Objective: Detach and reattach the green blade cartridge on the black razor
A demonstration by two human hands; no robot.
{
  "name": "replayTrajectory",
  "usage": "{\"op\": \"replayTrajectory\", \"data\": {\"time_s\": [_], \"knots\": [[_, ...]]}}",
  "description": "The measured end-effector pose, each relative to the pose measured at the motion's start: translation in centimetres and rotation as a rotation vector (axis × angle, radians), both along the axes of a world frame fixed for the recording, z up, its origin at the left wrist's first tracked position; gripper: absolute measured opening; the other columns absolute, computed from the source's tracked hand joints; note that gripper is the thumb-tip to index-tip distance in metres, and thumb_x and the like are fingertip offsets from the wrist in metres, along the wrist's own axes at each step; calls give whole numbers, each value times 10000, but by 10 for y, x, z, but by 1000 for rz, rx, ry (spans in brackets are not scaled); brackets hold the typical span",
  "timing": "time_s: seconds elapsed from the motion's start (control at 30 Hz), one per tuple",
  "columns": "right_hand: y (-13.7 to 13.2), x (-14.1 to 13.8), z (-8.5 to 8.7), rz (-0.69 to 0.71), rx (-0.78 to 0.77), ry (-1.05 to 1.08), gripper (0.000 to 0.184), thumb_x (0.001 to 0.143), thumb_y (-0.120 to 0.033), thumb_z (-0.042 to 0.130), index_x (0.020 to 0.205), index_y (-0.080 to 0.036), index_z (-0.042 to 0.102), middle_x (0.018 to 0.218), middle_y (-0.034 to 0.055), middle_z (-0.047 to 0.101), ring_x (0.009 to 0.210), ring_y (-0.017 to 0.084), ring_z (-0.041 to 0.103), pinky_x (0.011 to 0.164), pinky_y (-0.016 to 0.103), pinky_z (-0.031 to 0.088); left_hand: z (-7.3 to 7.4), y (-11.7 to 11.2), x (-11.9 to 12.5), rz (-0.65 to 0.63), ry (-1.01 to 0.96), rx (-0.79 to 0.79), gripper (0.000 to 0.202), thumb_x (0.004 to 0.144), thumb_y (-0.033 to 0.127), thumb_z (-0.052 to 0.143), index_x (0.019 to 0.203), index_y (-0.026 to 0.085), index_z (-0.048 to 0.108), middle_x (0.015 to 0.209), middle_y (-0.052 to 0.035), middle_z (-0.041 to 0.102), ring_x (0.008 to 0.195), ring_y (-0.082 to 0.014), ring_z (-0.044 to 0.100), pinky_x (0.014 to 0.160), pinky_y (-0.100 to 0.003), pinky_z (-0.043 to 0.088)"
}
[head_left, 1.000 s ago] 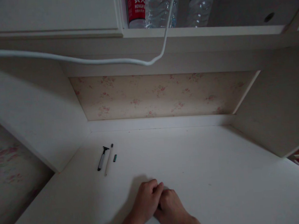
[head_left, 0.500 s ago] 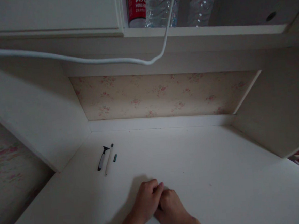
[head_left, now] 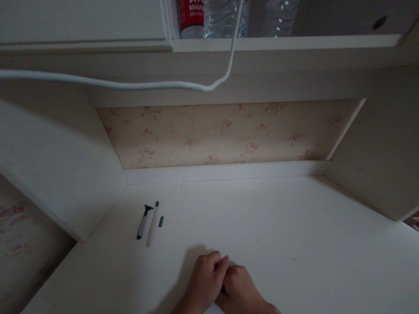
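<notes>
My left hand (head_left: 206, 281) and my right hand (head_left: 240, 291) rest side by side on the white desk (head_left: 290, 237) near its front edge. Both have the fingers curled in, and the two hands touch each other. Whether anything lies inside them is hidden. Further back to the left lie a razor handle with a dark head (head_left: 143, 222), a thin pale stick (head_left: 152, 224) and a small dark green piece (head_left: 161, 221), all apart from my hands.
A white cable (head_left: 118, 84) hangs across above the desk. Plastic water bottles (head_left: 221, 10) stand on the shelf overhead. Side panels wall in the desk left and right, with floral wallpaper (head_left: 225, 132) at the back. A floral bedcover (head_left: 6, 224) shows at far left.
</notes>
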State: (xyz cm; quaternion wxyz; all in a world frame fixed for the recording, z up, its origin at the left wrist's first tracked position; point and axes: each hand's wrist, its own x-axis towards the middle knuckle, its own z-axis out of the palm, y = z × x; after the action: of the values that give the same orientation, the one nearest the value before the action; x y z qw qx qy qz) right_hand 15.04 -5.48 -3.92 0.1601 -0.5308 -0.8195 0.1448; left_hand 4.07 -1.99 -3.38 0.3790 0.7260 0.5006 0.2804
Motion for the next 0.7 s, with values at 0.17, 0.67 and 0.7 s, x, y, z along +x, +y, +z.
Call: {"op": "replayTrajectory", "data": {"time_s": [0.17, 0.67, 0.7], "knots": [[1, 0, 0, 4, -4, -13, 214, 742, -143, 531, 834, -173, 722, 810, 63, 751, 715, 204, 683, 621, 240, 426, 0, -1, 1, 4, -2, 11, 389, 880, 390, 430, 556, 189, 349, 509, 57, 358, 527, -102, 388, 533, -249, 242], [-2, 0, 5, 39, 181, 46, 451, 946, -352, 429, 545, -209, 580, 559, -31, 667, 487, 93, 572, 500, 252, 268, 30, 83, -127, 440, 375, 248, 188, 843, 385, 448, 809, 204, 485, 725, 9, 554, 679, -163, 550, 655, -260, 384], [-2, 0, 4, 38, 188, 50, 450, 946, -353, 430, 546, -209, 577, 561, -31, 667, 488, 93, 571, 502, 252, 266, 30, 91, -139, 473, 475, 238, 186, 847, 373, 438, 888, 201, 496, 797, -12, 582, 717, -174, 572, 657, -267, 391]]}}
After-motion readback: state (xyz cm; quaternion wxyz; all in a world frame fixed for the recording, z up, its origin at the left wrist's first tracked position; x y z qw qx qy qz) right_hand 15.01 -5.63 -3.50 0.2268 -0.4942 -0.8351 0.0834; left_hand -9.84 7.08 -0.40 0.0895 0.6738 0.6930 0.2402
